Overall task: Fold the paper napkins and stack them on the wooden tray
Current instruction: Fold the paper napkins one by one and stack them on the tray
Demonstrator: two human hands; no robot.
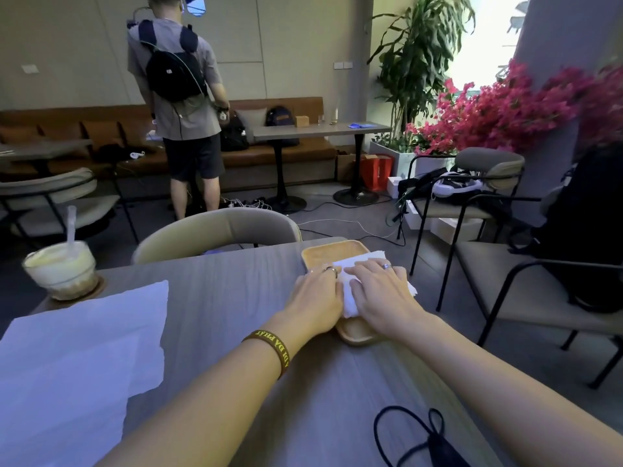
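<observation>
A wooden tray (323,255) lies at the far right side of the grey table. On it rests a folded white napkin (362,258), partly hidden under my hands. My left hand (317,298) lies flat at the napkin's left edge, fingers together. My right hand (381,289) presses flat on top of the napkin, fingers spread. Neither hand grips it. A pile of unfolded white napkins (77,358) sits at the near left of the table.
An iced drink with a straw (60,269) stands on a coaster at the far left. A black face mask (435,443) lies near the front edge. Chairs (215,230) ring the table; a person with a backpack (182,106) stands beyond.
</observation>
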